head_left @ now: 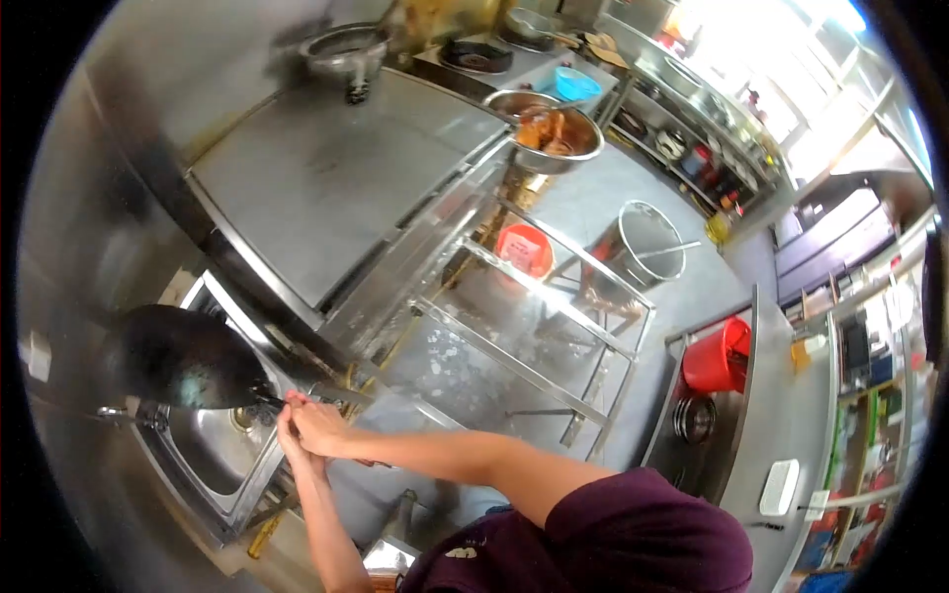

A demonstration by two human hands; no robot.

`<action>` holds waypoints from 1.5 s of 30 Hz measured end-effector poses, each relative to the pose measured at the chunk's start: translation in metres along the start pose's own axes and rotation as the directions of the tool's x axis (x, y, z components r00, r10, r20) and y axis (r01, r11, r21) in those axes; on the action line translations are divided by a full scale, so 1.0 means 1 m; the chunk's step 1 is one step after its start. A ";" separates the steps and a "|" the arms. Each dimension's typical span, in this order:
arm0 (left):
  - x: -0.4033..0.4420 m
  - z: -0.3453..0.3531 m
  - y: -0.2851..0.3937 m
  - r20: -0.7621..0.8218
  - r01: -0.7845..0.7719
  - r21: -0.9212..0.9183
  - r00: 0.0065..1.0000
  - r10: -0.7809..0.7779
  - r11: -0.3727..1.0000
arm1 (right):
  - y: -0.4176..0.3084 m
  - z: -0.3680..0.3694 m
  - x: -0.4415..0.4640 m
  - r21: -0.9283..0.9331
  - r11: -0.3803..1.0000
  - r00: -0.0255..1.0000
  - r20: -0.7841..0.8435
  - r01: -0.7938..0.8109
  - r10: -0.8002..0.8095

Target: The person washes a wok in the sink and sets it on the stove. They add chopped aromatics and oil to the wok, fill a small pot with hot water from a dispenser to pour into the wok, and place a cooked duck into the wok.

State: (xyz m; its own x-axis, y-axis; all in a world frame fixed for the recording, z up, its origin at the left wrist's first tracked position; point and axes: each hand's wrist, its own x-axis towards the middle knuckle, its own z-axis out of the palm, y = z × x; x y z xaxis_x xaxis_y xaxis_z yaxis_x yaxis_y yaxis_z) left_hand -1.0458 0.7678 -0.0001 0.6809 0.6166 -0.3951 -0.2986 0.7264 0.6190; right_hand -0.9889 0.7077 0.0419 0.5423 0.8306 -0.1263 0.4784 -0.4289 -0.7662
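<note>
A black wok (183,358) is held tilted over a steel sink (213,450) at the lower left. Both my hands are closed together at the wok's handle, close to the sink's right edge. My left hand (294,435) is the lower one, with its fingers wrapped round the handle. Pressed against it from the right, my right hand (321,427) also grips the handle. Most of the handle is hidden by my fingers. A tap (146,418) sticks out from the wall beneath the wok.
A steel counter (346,168) stands above the sink. Beyond it is a metal bowl with orange-brown contents (554,138). An empty metal frame (534,366), an orange bucket (524,252) and a tall steel pot (647,242) stand on the floor. At the right, a shelf holds a red bucket (714,358).
</note>
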 end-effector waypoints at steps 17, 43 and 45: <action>-0.221 0.211 -0.169 0.283 -0.355 0.436 0.926 0.249 0.827 | 0.108 -0.178 -0.253 0.307 0.853 0.863 -0.425 0.421 -0.273; -0.365 0.605 -0.672 0.607 -0.284 0.791 0.474 -0.638 0.542 | 0.476 -0.543 -0.610 0.518 0.828 0.212 -0.852 0.215 0.478; -0.365 0.637 -0.709 0.597 -0.236 0.800 0.402 -0.695 0.551 | 0.487 -0.575 -0.631 0.490 0.830 0.215 -0.869 0.265 0.445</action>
State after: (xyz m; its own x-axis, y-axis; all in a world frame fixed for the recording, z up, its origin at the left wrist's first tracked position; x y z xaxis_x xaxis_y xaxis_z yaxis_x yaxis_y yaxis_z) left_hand -0.6565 -0.1659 0.1376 0.8801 -0.4377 -0.1838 0.2101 0.0120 0.9776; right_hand -0.7008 -0.2291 0.1110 0.9300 -0.3206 0.1798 0.2024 0.0383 -0.9786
